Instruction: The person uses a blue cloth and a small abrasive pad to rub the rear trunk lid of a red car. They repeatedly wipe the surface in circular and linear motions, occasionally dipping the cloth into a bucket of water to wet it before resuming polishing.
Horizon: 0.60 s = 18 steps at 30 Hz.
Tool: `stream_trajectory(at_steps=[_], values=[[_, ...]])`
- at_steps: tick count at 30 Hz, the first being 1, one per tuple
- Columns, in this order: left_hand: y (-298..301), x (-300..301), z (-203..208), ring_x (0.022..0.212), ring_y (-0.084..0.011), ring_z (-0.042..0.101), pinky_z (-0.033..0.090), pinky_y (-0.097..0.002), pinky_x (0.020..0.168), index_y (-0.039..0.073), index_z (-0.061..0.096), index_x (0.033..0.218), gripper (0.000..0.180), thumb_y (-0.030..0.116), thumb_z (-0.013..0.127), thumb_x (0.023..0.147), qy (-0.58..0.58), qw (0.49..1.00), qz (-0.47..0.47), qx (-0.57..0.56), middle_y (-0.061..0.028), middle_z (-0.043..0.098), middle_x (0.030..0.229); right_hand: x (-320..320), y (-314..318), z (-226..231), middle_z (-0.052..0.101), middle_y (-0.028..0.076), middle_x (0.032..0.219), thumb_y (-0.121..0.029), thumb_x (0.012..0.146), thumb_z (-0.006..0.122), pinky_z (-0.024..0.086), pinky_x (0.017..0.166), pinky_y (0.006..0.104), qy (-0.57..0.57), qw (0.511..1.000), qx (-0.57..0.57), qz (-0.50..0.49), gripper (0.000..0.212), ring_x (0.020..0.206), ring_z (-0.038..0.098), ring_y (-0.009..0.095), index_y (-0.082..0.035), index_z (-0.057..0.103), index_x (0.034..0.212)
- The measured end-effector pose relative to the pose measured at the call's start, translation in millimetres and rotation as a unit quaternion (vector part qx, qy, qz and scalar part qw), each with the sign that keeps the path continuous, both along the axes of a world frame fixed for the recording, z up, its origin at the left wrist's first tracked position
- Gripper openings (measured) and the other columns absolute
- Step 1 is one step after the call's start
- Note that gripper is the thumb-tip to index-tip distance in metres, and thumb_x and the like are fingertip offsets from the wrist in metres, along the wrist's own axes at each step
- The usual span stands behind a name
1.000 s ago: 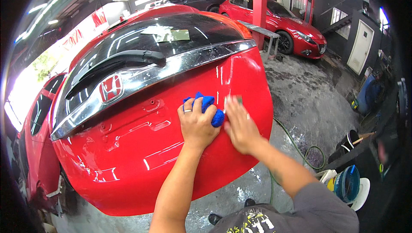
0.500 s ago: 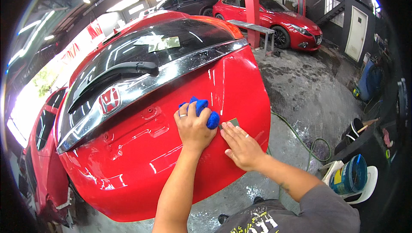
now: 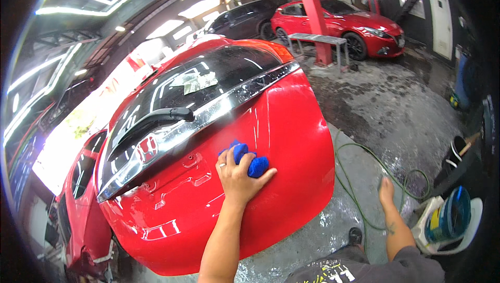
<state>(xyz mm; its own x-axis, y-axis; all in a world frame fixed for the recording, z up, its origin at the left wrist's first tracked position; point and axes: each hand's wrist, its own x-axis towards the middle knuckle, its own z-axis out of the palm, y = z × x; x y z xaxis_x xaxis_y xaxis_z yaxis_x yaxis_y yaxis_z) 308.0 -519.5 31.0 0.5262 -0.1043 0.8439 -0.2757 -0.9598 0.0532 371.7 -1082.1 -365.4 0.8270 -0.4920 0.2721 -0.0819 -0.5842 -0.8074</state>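
Observation:
A red car tailgate [image 3: 291, 179] with bare, glossy paint stands in front of me. On it rests my left hand [image 3: 237, 174], fingers curled over a bunched blue microfiber cloth [image 3: 258, 167] with the thumb spread to the right. Off to the right, away from the panel, my right hand [image 3: 386, 191] hangs above the floor beside the hose. Seen edge-on, its fingers are pressed together along a thin dark edge, apparently the small grey-green sheet; most of that is hidden. Left of the cloth, the tailgate has a recess with holes. A chrome strip [image 3: 224, 104] and a rear wiper [image 3: 156, 120] lie above.
A green hose [image 3: 359, 147] loops over the wet concrete floor. At right a teal bucket [image 3: 450, 218] sits on a white stool [image 3: 424, 231]. Farther back stand a metal bench [image 3: 317, 38], a red lift post [image 3: 315, 17] and another red car [image 3: 364, 27]. More red bodywork [image 3: 86, 215] is at left.
My right hand has left the tailgate and swung right, over the floor near the hose. My left hand remains on the panel with the blue cloth, its thumb now spread. The view has shifted.

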Motion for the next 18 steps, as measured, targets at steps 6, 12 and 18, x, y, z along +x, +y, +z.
stream_trajectory(at_steps=[6, 12, 18], values=[[-45.4, 29.1, 5.6, 0.113, -0.0425, 0.068, 0.054, -0.0577, 0.1, 0.016, 0.079, 0.092, 0.032, 0.037, 0.097, 0.076, -0.017, 0.997, 0.055, 0.06, -0.0145, 0.075, 0.117, -21.9, -63.8, -114.6, 0.066, 0.007, 0.121, -0.013, 0.1, 0.072, 0.054, 0.084, 0.0506, 0.18, 0.874, 0.429, -0.139, 0.043, 0.105, 0.067, 0.028, -0.01, 0.055, 0.14], [-100.3, 163.6, 54.8, 0.117, -0.0374, 0.069, 0.054, -0.0548, 0.099, 0.02, 0.076, 0.096, 0.025, 0.031, 0.087, 0.076, -0.009, 0.983, 0.052, 0.176, -0.0085, 0.073, 0.12, 88.0, -75.0, -78.6, 0.064, 0.006, 0.109, -0.004, 0.095, 0.073, 0.048, 0.06, 0.043, 0.253, 0.882, 0.395, 0.043, 0.042, 0.086, 0.064, 0.023, -0.014, 0.053, 0.13], [-134.7, 267.9, 75.2, 0.114, -0.038, 0.069, 0.055, -0.0554, 0.096, 0.021, 0.078, 0.099, 0.029, 0.034, 0.087, 0.075, -0.014, 0.982, 0.056, 0.181, -0.0095, 0.072, 0.114, 195.4, 14.1, 50.6, 0.073, 0.009, 0.119, -0.004, 0.093, 0.083, 0.058, 0.079, 0.0433, 0.181, 0.773, 0.567, 0.217, 0.065, 0.101, 0.073, 0.028, -0.008, 0.053, 0.15]])
